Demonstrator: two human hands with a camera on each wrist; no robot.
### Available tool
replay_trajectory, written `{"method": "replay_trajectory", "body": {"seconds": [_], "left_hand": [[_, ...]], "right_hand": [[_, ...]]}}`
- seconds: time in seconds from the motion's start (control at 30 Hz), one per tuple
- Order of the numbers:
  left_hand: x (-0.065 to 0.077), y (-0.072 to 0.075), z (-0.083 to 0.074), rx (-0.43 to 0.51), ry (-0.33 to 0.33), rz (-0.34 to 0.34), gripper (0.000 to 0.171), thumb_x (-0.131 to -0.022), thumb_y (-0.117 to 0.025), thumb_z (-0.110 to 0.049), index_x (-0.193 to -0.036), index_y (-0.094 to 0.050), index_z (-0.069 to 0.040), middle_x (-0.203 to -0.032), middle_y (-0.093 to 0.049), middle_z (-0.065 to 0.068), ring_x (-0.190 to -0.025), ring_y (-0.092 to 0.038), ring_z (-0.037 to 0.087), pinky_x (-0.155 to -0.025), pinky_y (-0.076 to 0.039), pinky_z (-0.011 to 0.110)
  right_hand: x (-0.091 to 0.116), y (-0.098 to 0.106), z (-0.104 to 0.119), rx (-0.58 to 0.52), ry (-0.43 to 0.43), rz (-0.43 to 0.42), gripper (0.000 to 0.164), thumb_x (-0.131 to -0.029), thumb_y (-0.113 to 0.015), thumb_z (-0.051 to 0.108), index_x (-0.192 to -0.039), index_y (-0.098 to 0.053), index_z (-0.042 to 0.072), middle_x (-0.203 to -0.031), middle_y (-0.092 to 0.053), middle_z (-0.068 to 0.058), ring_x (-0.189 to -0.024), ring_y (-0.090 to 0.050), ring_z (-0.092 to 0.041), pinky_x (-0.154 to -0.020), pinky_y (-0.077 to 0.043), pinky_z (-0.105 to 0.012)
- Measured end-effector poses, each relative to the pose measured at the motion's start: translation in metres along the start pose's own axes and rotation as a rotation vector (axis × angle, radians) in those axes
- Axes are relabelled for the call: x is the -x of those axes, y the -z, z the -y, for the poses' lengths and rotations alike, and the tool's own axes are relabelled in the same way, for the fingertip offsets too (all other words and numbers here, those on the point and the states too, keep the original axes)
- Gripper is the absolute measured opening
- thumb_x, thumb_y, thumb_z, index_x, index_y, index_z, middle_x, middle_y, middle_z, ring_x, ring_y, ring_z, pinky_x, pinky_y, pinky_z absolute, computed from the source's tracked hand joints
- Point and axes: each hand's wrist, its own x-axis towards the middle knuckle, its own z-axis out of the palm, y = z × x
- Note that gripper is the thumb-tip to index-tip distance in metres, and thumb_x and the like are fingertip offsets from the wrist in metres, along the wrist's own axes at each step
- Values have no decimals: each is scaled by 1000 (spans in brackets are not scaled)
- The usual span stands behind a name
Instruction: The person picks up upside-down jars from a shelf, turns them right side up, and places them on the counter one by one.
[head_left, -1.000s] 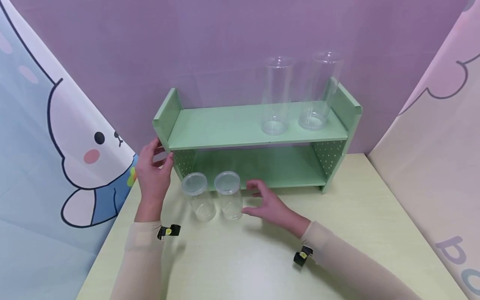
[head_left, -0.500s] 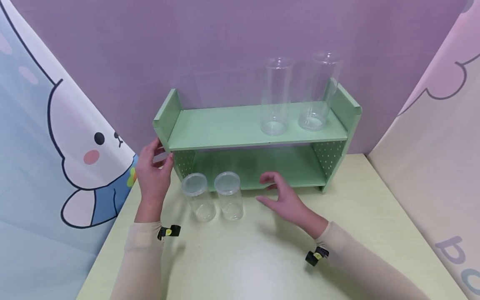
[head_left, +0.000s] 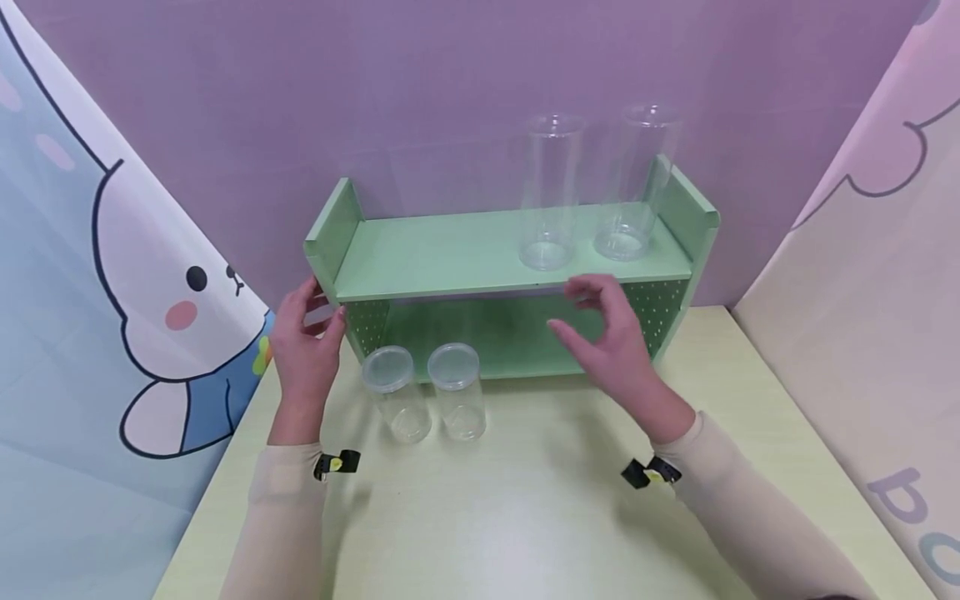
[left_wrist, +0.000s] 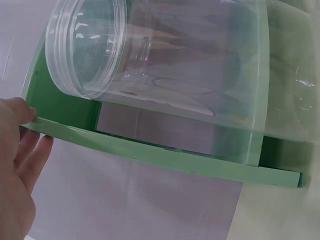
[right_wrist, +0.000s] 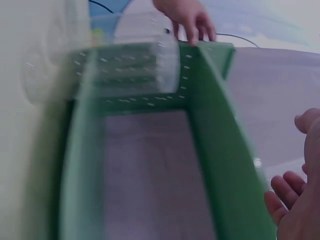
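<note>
A light green two-tier shelf [head_left: 435,254] stands on the table. My left hand [head_left: 306,358] holds its left side panel; in the left wrist view the thumb [left_wrist: 21,110] lies on one side of the panel's edge and the fingers on the other. My right hand [head_left: 618,346] hovers before the lower tier's right part, fingers loosely bent, holding nothing. Two short clear lidded jars, a left one [head_left: 393,392] and a right one [head_left: 457,392], stand side by side at the shelf's front left. Two tall clear cylinders, one nearer [head_left: 549,196] and one farther right [head_left: 633,187], stand on the upper tier.
The pale table [head_left: 480,517] extends in front of the shelf. Behind it hangs a purple backdrop [head_left: 420,92]. Printed cloths, one with a rabbit [head_left: 165,292] on the left and a pinkish one [head_left: 862,317] on the right, border the table.
My right hand has moved away from the right jar, rightward and up toward the upper tier. The left hand, jars, cylinders and shelf have stayed in place.
</note>
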Motion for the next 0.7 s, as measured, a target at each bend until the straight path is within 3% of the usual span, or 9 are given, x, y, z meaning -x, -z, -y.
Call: {"method": "replay_trajectory", "body": {"seconds": [0.1, 0.17, 0.37, 0.53, 0.7], "left_hand": [[0, 0, 0, -7, 13, 2, 66, -102, -80, -7, -158, -60, -38, -140, -68, 2, -125, -70, 14, -94, -64, 27], [0, -1, 0, -7, 17, 2, 67, -103, -80, -8, -157, -60, -39, -140, -68, 1, -125, -70, 14, -94, -63, 24], [0, 0, -1, -5, 14, 0, 66, -102, -80, -7, -157, -61, -39, -138, -69, 3, -124, -71, 16, -93, -64, 27], [0, 0, -2, -7, 11, 1, 65, -102, -80, -8, -157, -61, -38, -139, -69, 3, -124, -71, 15, -93, -67, 43], [0, 0, -2, -4, 8, -4, 66, -102, -80, -7, -157, -61, -37, -138, -69, 3, -123, -71, 15, -93, -67, 49]], "right_hand": [[-20, 7, 6, 61, 8, -44, 57, -90, -88, -3, -138, -57, -9, -132, -63, -24, -125, -62, -34, -110, -55, -45], [-33, 9, 9, 110, -14, -64, 62, -91, -89, 0, -142, -54, -8, -135, -61, -24, -129, -60, -33, -112, -54, -48], [-67, 7, 9, 199, -175, -71, 83, -95, -91, 17, -160, -43, 1, -151, -52, -18, -141, -54, -29, -119, -49, -42], [-86, 2, 6, 228, -258, -70, 95, -95, -91, 24, -168, -33, 7, -161, -46, -16, -149, -50, -25, -123, -47, -41], [-97, -4, 2, 199, -291, -83, 101, -95, -91, 24, -172, -28, 10, -163, -46, -16, -151, -50, -26, -123, -47, -42]]}}
